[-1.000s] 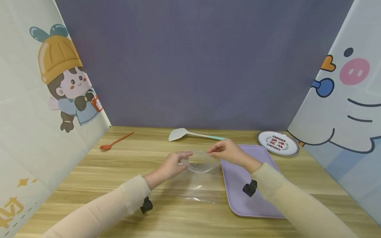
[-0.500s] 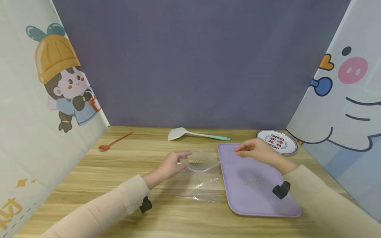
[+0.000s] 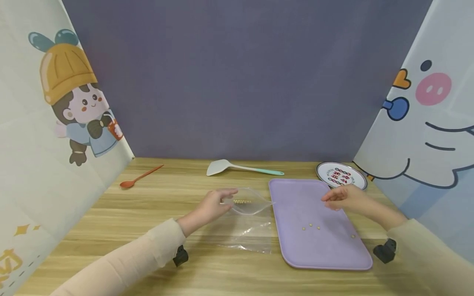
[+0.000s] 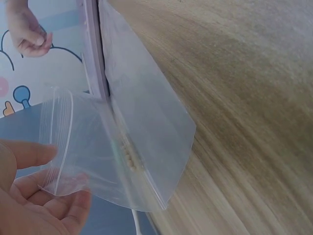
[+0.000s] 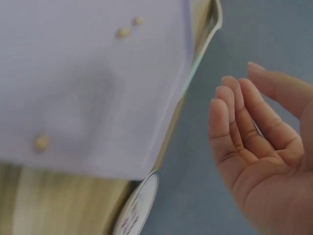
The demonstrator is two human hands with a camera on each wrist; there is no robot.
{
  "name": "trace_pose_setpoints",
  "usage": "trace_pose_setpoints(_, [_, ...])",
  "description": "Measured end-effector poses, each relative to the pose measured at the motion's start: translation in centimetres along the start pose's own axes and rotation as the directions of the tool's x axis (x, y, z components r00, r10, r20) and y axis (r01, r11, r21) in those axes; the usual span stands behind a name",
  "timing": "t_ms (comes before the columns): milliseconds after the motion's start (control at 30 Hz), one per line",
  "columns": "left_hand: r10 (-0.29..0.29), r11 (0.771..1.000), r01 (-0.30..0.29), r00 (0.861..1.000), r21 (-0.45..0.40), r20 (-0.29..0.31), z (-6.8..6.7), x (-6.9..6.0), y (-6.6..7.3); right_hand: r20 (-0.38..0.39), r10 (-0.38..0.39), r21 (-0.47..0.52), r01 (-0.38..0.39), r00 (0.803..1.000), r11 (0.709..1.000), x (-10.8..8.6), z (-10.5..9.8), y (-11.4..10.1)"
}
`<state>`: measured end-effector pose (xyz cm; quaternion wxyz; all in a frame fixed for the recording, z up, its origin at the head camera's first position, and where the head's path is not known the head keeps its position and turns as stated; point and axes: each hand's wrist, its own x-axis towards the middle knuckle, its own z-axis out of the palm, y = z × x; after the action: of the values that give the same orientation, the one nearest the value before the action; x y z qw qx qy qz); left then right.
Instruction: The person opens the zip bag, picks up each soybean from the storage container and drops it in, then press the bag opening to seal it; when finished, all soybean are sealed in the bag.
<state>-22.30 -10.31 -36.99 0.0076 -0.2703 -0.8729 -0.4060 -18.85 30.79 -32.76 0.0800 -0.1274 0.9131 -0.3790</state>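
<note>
The left hand (image 3: pixel 212 207) holds the left edge of a clear zip bag (image 3: pixel 240 232), whose mouth gapes; thumb and fingers pinch the zip edge in the left wrist view. Small yellowish beads (image 3: pixel 242 201) lie inside the bag, a short row of them (image 4: pixel 129 155) showing in the left wrist view. Over the right part of the purple tray (image 3: pixel 296 255) hovers the right hand (image 3: pixel 352 202), its fingers slightly bent and holding nothing (image 5: pixel 264 142). Several small beads lie scattered on the tray, one bead (image 3: pixel 353 236) near its right edge.
A white spatula with a green handle (image 3: pixel 244 167) lies behind the bag. An orange spoon (image 3: pixel 140 177) is at the back left. The white patterned plate (image 3: pixel 338 173) sits at the back right, beside the tray's far corner. Printed panels and a dark backdrop (image 3: pixel 229 82) surround the table.
The right hand has left the bag's mouth and moved right across the tray, uncovering beads there. Its fingers, close together earlier, are more spread. The left hand stays at the bag.
</note>
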Motion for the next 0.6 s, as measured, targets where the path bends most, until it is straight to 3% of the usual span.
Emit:
trace_pose_setpoints(200, [-0.009, 1.0, 0.009, 1.0, 0.0, 0.002, 0.1, 0.0, -0.1, 0.041, 0.091, -0.073, -0.088, 0.995, 0.993, -1.8, -0.5, 2.5])
trace_pose_setpoints(333, [-0.004, 1.0, 0.004, 1.0, -0.001, -0.004, 0.1, 0.0, -0.2, 0.057, 0.115, -0.117, -0.108, 0.992, 0.987, -3.0, -0.6, 4.2])
trace_pose_setpoints(467, [0.001, 1.0, -0.001, 1.0, 0.007, -0.005, 0.1, -0.1, -0.2, 0.079, 0.081, -0.09, -0.073, 0.994, 0.993, -3.9, -0.8, 6.1])
trace_pose_setpoints(600, [0.004, 1.0, -0.004, 1.0, 0.012, -0.004, 0.1, -0.1, -0.2, 0.115, 0.107, -0.018, -0.105, 0.988, 0.994, -4.7, -0.7, 7.6])
